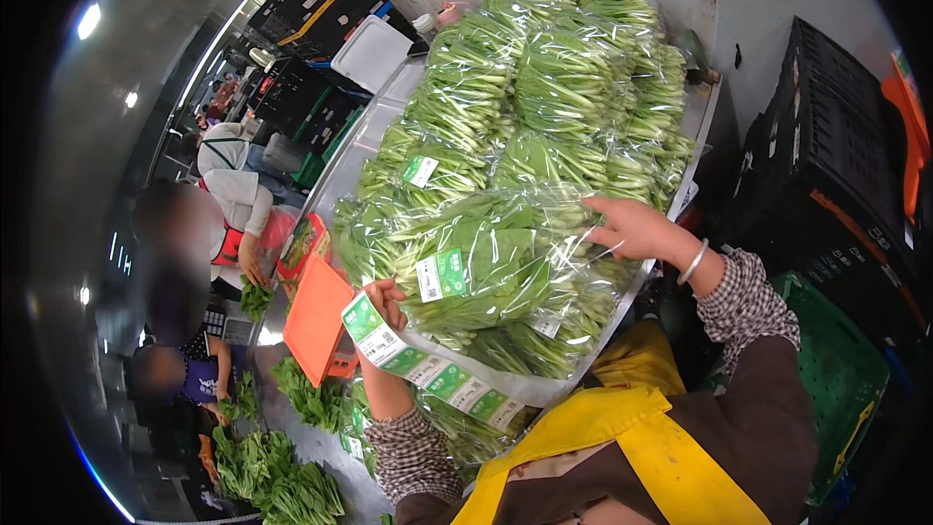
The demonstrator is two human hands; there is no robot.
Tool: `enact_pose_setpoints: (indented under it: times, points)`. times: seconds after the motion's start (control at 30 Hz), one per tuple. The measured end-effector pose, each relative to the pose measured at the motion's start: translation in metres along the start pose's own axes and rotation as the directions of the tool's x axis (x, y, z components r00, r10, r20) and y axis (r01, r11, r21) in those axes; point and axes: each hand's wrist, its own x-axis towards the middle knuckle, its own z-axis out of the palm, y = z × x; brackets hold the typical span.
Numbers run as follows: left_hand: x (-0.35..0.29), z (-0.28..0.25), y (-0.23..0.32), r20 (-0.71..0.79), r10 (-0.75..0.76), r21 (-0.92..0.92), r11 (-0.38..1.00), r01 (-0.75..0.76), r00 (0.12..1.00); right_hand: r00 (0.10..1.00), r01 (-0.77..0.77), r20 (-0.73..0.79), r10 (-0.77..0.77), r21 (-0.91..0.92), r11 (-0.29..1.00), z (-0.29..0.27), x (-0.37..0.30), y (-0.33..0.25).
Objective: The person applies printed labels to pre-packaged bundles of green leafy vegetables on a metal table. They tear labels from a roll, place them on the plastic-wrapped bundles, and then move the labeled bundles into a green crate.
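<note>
A clear plastic bag of leafy greens (496,275) lies across the front of a large pile of similar bags, with a green-and-white label stuck on it. My right hand (627,229) pinches the right end of this bag between thumb and fingers. At the bag's left side, my left hand (386,303) is closed on the upper end of a strip of green-and-white labels (428,367). From there the strip hangs in front of me, slanting down to the right over more bags. Part of my left fingers is hidden behind the strip.
Bagged greens (564,87) are heaped on the metal table. An orange crate (319,316) stands left, near loose greens (267,472). Black crates (826,156) and a green crate (831,369) stand right. Two people work across the table, one hand (251,261) at some greens.
</note>
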Motion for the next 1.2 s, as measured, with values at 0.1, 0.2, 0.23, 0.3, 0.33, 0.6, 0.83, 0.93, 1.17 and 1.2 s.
enact_pose_setpoints:
  times: [0.1, 0.2, 0.23, 0.3, 0.33, 0.6, 0.83, 0.93, 1.17, 1.2]
  points:
    - [-0.002, -0.004, 0.002, -0.009, -0.019, 0.017, 1.0, 0.02, 1.0, 0.996, 0.077, -0.036, -0.083, -0.161, 0.984, -0.001, -0.009, -0.019]
    - [0.004, -0.014, -0.003, -0.02, -0.058, -0.063, 0.996, 0.057, 0.998, 0.96, 0.246, 0.115, -0.257, 0.101, 0.964, -0.004, -0.004, -0.028]
    - [0.008, -0.008, -0.004, -0.043, -0.068, -0.081, 0.995, 0.065, 0.997, 0.913, 0.392, 0.068, -0.402, 0.125, 0.912, 0.003, 0.003, -0.018]
    - [0.013, -0.002, -0.002, -0.066, -0.084, -0.06, 0.995, 0.08, 0.994, 0.813, 0.582, -0.019, -0.581, 0.044, 0.812, 0.015, 0.017, -0.005]
    - [0.015, -0.001, -0.001, -0.064, -0.098, -0.075, 0.993, 0.093, 0.993, 0.778, 0.624, -0.053, -0.626, -0.057, 0.779, 0.019, 0.023, -0.003]
    - [0.033, -0.021, -0.018, -0.108, -0.029, -0.053, 0.998, 0.023, 0.994, 0.811, 0.568, -0.038, -0.584, -0.186, 0.801, 0.022, 0.051, -0.021]
    - [0.041, -0.031, -0.031, -0.194, -0.064, -0.189, 0.982, 0.027, 0.979, 0.951, 0.309, 0.121, -0.284, -0.353, 0.883, 0.019, 0.063, -0.042]
    - [0.048, -0.044, -0.033, -0.178, -0.016, -0.165, 0.986, -0.014, 0.984, 0.913, 0.399, -0.005, -0.408, -0.199, 0.895, 0.021, 0.07, -0.04]
    - [0.07, -0.053, -0.017, -0.018, 0.037, -0.061, 0.997, -0.039, 0.999, 0.812, 0.572, -0.128, -0.57, -0.027, 0.82, 0.033, 0.087, -0.037]
    - [0.076, -0.063, -0.023, 0.023, -0.046, -0.184, 0.982, 0.049, 0.999, 0.803, 0.574, -0.155, -0.576, -0.061, 0.816, 0.036, 0.088, -0.036]
